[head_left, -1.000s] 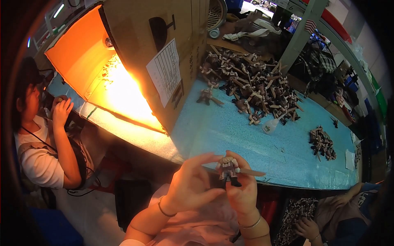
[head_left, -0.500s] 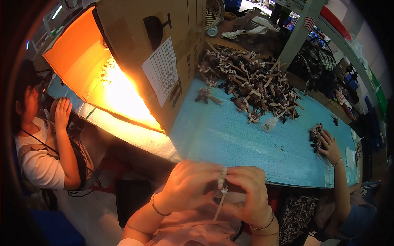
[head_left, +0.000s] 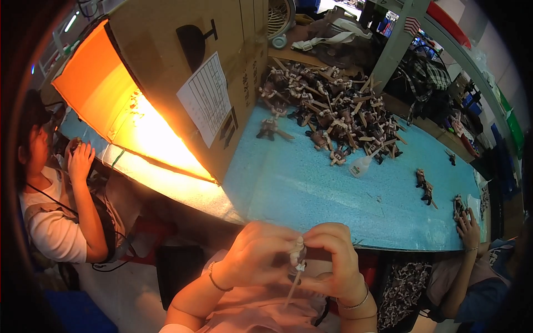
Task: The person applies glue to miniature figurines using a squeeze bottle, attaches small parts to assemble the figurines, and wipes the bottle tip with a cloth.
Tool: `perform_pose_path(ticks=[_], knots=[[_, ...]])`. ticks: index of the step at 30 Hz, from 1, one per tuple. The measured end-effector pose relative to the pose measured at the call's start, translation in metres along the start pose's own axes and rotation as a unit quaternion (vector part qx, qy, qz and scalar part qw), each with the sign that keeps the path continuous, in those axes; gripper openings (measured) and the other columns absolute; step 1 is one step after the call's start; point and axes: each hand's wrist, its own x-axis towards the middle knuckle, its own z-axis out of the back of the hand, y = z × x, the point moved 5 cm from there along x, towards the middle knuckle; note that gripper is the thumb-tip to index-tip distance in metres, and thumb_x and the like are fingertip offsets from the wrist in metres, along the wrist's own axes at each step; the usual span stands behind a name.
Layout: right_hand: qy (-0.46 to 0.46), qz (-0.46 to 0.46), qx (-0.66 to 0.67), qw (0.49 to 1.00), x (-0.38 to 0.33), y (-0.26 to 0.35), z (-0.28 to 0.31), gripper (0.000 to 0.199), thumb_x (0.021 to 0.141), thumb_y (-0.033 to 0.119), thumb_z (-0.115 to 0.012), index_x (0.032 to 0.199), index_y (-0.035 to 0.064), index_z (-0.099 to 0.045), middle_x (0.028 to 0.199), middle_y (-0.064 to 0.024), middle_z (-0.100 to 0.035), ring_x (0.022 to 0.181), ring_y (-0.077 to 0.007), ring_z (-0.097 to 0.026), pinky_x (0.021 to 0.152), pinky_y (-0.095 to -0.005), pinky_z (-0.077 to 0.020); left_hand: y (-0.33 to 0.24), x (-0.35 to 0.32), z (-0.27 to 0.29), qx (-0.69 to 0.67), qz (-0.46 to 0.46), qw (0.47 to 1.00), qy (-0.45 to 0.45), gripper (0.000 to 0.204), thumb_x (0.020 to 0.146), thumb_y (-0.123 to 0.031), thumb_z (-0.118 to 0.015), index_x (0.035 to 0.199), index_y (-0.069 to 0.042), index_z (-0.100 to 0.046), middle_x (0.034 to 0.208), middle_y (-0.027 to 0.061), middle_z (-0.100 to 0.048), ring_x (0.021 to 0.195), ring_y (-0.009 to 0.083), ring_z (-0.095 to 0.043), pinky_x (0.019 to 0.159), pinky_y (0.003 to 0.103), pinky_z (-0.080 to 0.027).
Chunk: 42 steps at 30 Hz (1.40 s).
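In front of my body I hold a small figurine, pale at the top and brown lower down, upright between both hands. A thin tan stick slants down from its lower end. My left hand is closed on its left side, fingertips pinching near the top. From the other side, my right hand grips it with index finger near the top and thumb lower down. My fingers cover part of the figurine.
A heap of similar figurines lies on the blue table, beside a white squeeze bottle. A cardboard box with glowing orange light stands left. One co-worker sits left; another's hand touches a figurine at right.
The right co-worker's hand has moved right and toward me, leaving figurines lying on the table. My hands keep hold of the figurine, which has turned slightly. The whole view has shifted a little.
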Motion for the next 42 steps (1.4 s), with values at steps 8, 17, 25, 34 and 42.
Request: perform_pose_path(ticks=[8, 17, 25, 34, 42], knots=[[0.009, 0.031, -0.056, 0.998, 0.007, 0.006, 0.007, 0.052, 0.055, 0.022, -0.080, 0.098, 0.0074, -0.054, 0.096, -0.0069, -0.056, 0.085, -0.0231, -0.056, 0.073, -0.0346, -0.0396, -0.005, 0.012, -0.001, -0.001, 0.035, 0.999, 0.035, 0.039, 0.058, -0.008, -0.077, 0.091, -0.006, -0.058, 0.094, 0.0123, -0.065, 0.070, 0.0261, -0.063, 0.060, 0.033, -0.049], [0.029, 0.027, -0.006, 0.999, 0.007, 0.005, 0.008, 0.053, 0.055, 0.016, -0.080, 0.100, 0.0055, -0.052, 0.096, -0.0092, -0.055, 0.087, -0.0255, -0.054, 0.076, -0.0358, -0.0400, -0.004, 0.003, -0.002, 0.093, 0.027, 0.995, 0.020, 0.047, 0.054, -0.015, -0.080, 0.096, -0.010, -0.060, 0.099, 0.0063, -0.065, 0.081, 0.0185, -0.060, 0.070, 0.029, -0.038], [0.079, 0.023, 0.054, 0.995, 0.007, 0.004, 0.005, 0.062, 0.053, 0.011, -0.080, 0.105, 0.0036, -0.048, 0.101, -0.0122, -0.051, 0.088, -0.0294, -0.052, 0.077, -0.0376, -0.0397, -0.003, -0.006, -0.005, 0.127, 0.018, 0.989, 0.072, 0.054, 0.057, -0.016, -0.080, 0.105, -0.013, -0.053, 0.102, 0.0012, -0.063, 0.085, 0.0178, -0.056, 0.076, 0.029, -0.031], [0.057, -0.001, 0.005, 0.998, 0.004, -0.001, 0.007, 0.061, 0.057, 0.015, -0.079, 0.109, 0.0061, -0.050, 0.103, -0.0108, -0.052, 0.093, -0.0287, -0.051, 0.083, -0.0387, -0.0373, 0.006, -0.005, -0.013, -0.014, 0.082, 0.996, 0.035, 0.049, 0.062, -0.007, -0.077, 0.103, -0.008, -0.050, 0.098, 0.0096, -0.060, 0.086, 0.0254, -0.058, 0.077, 0.037, -0.042], [0.028, -0.136, -0.276, 0.951, -0.034, -0.062, 0.037, 0.050, 0.064, 0.016, -0.074, 0.109, 0.0046, -0.055, 0.108, -0.0119, -0.053, 0.097, -0.0287, -0.051, 0.087, -0.0393, -0.0354, 0.051, 0.003, -0.039, 0.067, 0.173, 0.968, 0.169, 0.062, 0.074, -0.011, -0.065, 0.130, -0.001, -0.038, 0.129, 0.0192, -0.046, 0.116, 0.0337, -0.045, 0.098, 0.041, -0.034]])
